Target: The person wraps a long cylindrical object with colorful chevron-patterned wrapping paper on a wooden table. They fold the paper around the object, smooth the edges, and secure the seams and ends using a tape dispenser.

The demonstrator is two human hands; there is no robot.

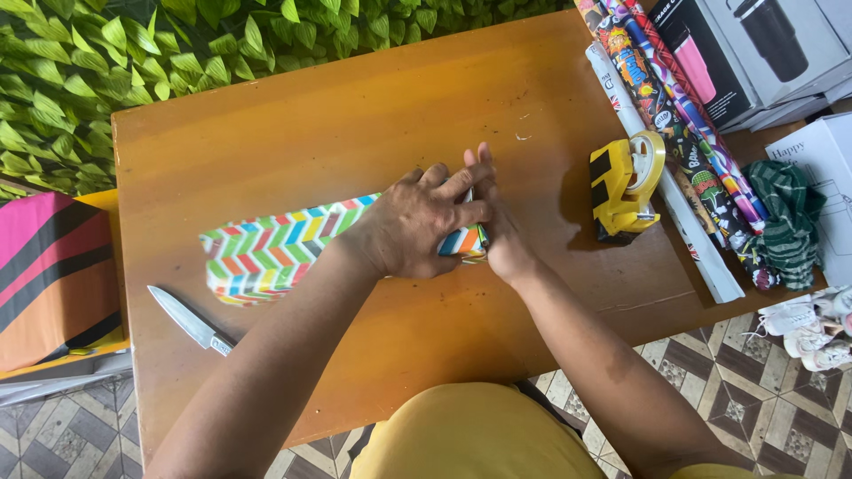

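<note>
Both arms reach in from the near edge of the wooden surface point(355, 115) and meet at one end of a wrapped box point(266, 253). The left hand point(413, 226) lies palm down over that end, fingers point(461, 182) curled and pressing the paper. The right hand point(497, 222) stands on edge against the same end, fingers straight, pushing a fold flat.

The box lies near the middle, long and narrow, covered in bright zigzag paper. A knife point(186, 318) rests near its left end; a yellow tape dispenser point(626, 182) stands to the right.
</note>
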